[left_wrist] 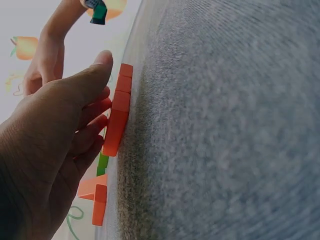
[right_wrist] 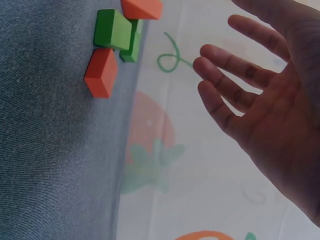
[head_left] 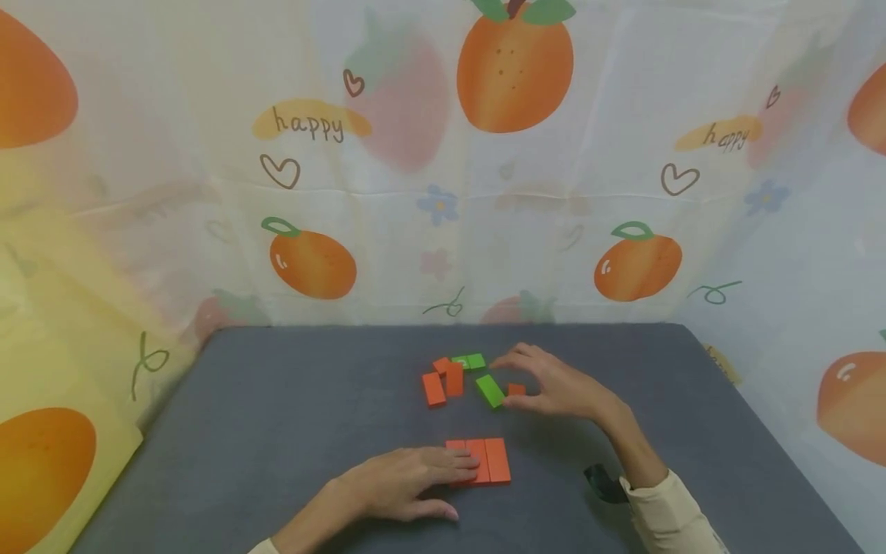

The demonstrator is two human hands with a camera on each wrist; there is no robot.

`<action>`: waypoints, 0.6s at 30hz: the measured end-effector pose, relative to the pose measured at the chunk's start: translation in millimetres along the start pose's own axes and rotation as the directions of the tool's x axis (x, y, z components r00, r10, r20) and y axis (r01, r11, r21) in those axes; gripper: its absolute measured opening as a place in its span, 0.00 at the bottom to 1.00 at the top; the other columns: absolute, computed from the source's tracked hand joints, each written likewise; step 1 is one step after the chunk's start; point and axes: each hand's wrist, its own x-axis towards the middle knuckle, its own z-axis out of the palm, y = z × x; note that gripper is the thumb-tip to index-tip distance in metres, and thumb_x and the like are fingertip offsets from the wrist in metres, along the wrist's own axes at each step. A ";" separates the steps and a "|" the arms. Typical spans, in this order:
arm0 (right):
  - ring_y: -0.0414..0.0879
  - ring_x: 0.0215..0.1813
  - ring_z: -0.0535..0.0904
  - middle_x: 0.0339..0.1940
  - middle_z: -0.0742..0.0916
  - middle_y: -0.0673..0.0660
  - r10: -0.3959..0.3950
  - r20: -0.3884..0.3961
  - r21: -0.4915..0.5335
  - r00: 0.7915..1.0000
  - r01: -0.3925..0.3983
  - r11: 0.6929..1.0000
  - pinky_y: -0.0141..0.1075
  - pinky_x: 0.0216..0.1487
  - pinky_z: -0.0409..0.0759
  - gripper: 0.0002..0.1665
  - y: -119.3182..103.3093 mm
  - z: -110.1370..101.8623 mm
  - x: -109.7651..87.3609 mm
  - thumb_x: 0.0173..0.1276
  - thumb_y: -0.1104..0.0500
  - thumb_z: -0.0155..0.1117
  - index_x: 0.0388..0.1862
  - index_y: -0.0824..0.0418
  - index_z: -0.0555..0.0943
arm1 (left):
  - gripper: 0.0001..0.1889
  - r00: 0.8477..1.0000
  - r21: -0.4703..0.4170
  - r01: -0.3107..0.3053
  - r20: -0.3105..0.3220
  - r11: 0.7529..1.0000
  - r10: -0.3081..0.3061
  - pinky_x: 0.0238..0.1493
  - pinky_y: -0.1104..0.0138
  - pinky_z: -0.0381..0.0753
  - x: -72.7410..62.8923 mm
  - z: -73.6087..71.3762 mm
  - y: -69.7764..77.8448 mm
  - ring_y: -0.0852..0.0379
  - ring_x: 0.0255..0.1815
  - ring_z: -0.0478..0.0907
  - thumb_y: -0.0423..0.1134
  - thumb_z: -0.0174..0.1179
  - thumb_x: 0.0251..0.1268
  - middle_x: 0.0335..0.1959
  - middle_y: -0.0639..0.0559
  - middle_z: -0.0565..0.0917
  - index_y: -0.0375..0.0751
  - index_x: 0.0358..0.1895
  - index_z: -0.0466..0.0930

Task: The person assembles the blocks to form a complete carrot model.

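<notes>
Orange row (head_left: 498,462): near, centre; my left hand (head_left: 408,481), straight-fingered, rests on its left part; uneven pressure could split it. Green block (head_left: 490,392): farther, beside my right hand (head_left: 564,385), relaxed, holding nothing; a careless sweep might knock it askew. Orange block (head_left: 516,389): just right, likewise exposed.

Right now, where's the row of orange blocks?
In the head view, the row of orange blocks lies just right of centre, below the angled green block; the left hand partly covers its left end.
</notes>
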 end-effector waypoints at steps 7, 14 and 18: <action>0.51 0.62 0.79 0.61 0.82 0.54 0.006 -0.001 -0.013 1.000 -0.006 1.000 0.55 0.61 0.82 0.29 -1.0 -2.4 2.5 0.72 0.51 0.72 0.69 0.54 0.79 | 0.31 1.000 0.018 -0.001 -0.024 1.000 0.001 0.74 0.59 0.78 3.0 0.0 1.4 0.60 0.78 0.72 0.60 0.50 0.81 0.78 0.56 0.74 0.50 0.79 0.69; 0.51 0.62 0.79 0.61 0.82 0.54 0.018 0.003 -0.020 1.000 -0.018 1.000 0.56 0.61 0.81 0.29 -1.4 -5.1 2.9 0.72 0.51 0.72 0.69 0.54 0.79 | 0.29 1.000 0.049 -0.005 -0.011 0.999 0.006 0.73 0.60 0.79 4.7 0.1 0.4 0.59 0.78 0.73 0.59 0.51 0.81 0.78 0.55 0.74 0.49 0.76 0.74; 0.51 0.62 0.79 0.61 0.82 0.54 0.030 0.003 -0.013 1.000 -0.029 0.999 0.57 0.62 0.81 0.29 -1.0 -7.2 1.6 0.72 0.51 0.72 0.70 0.53 0.78 | 0.29 1.000 0.057 -0.008 -0.017 0.998 0.009 0.72 0.60 0.80 4.8 0.7 0.7 0.59 0.77 0.73 0.59 0.51 0.81 0.78 0.55 0.74 0.49 0.75 0.75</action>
